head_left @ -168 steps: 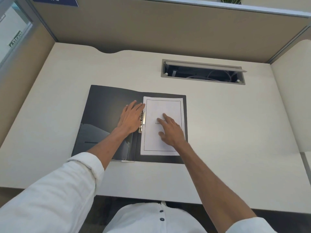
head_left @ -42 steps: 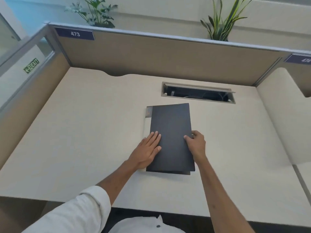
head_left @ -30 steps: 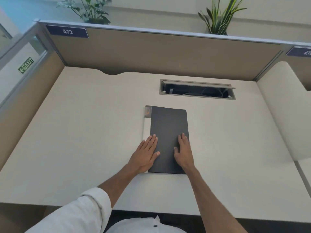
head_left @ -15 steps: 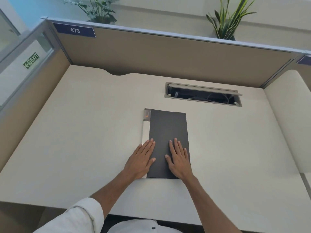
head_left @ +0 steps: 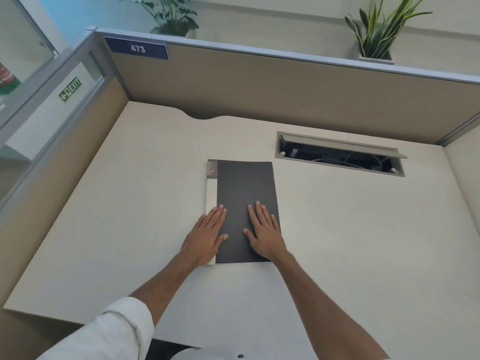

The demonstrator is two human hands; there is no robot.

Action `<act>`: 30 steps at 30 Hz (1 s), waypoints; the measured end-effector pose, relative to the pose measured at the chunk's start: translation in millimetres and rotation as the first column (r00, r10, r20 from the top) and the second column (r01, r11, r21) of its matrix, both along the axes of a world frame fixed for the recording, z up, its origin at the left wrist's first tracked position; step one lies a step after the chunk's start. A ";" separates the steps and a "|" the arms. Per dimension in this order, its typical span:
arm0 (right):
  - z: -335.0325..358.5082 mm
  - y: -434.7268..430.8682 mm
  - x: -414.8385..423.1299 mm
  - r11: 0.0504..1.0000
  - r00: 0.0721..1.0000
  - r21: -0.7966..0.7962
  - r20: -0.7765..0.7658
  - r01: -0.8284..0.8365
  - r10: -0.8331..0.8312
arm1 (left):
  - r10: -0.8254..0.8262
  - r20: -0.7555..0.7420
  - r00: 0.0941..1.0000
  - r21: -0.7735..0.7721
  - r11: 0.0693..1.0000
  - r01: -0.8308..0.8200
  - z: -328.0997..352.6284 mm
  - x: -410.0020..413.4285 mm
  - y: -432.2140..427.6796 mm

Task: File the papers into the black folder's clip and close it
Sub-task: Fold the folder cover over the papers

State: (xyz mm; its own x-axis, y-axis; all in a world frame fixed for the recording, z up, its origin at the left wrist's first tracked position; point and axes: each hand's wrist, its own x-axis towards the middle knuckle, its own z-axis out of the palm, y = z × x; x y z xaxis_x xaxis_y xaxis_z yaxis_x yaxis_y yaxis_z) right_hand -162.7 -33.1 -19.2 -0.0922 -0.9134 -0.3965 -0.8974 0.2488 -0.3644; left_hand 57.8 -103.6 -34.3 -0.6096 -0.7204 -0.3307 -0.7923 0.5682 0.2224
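Observation:
The black folder (head_left: 244,188) lies closed and flat on the cream desk (head_left: 130,203), its white spine strip along the left edge. The papers and the clip are hidden inside it. My left hand (head_left: 206,235) rests flat on the folder's near left part, fingers straight, over the spine edge. On the near right part of the cover my right hand (head_left: 263,229) lies flat with fingers spread. Neither hand grips anything.
An open cable tray (head_left: 340,157) with wires sits recessed in the desk behind and right of the folder. Beige partition walls (head_left: 259,92) close the desk at the back and left. Potted plants (head_left: 376,29) stand beyond the partition.
The folder was open with the paper inside; its cover is now shut. My right hand moved from the cover's right edge onto its face, and both hands now lie flat on it.

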 end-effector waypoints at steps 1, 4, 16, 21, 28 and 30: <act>1.0 -7.9 1.3 1.000 1.000 0.003 0.010 0.002 -0.002 | -0.003 0.010 1.000 0.005 1.000 0.003 1.9 0.9 -8.7; 2.8 -27.2 1.1 1.000 1.000 0.004 0.019 0.013 -0.013 | -0.024 0.029 0.999 0.006 1.000 0.023 6.8 -1.1 -33.4; 3.2 -114.5 -19.5 0.998 0.996 0.037 0.060 0.059 -0.061 | -0.076 0.065 0.995 0.043 0.996 0.073 11.2 -33.2 -132.1; 4.8 -148.9 -32.7 0.996 0.996 0.052 0.057 0.066 -0.069 | -0.083 0.049 0.995 0.057 0.995 0.080 11.7 -44.8 -166.8; 1.4 -184.2 -45.2 0.994 0.994 0.048 0.047 0.099 -0.101 | -0.103 0.018 0.995 0.044 0.994 0.102 7.9 -59.0 -209.0; 0.2 -190.8 -48.2 0.994 0.994 0.045 0.041 0.101 -0.103 | -0.105 0.013 0.994 0.042 0.994 0.104 6.5 -62.2 -216.7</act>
State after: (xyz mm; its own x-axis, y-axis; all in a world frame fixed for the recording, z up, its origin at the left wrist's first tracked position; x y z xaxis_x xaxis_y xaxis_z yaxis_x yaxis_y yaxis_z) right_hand -211.0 -224.0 -19.0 -0.1659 -0.8821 -0.4408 -0.8503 0.3543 -0.3891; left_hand -4.4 -320.3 -27.8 -0.6756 -0.6384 -0.3688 -0.7323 0.6387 0.2362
